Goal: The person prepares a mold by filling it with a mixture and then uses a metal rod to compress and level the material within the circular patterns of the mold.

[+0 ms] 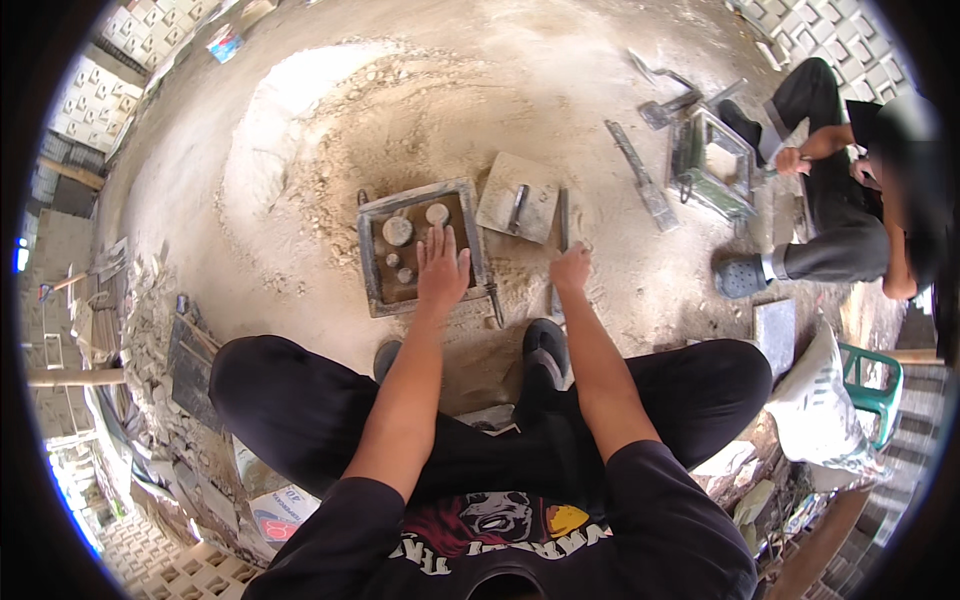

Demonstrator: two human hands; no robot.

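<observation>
My left hand (442,266) lies flat with its fingers stretched over the brown sand inside a square box frame (374,287). Several round grey pieces sit on that sand, among them a large disc (398,231) and another disc (437,214) just beyond my fingertips. To the right of the frame, my right hand (571,268) is closed around a long, narrow flat bar (563,215), which shows above and below the fist. A square board with a handle (508,220) rests on the ground between the frame and the bar.
Loose sand and crumbs (340,150) are heaped beyond the frame. At the right, a co-worker (840,200) sits by a second box frame (710,165). A long flat tool (642,178) lies on the ground between us. A white sack (820,410) and green chair (873,395) stand at the lower right.
</observation>
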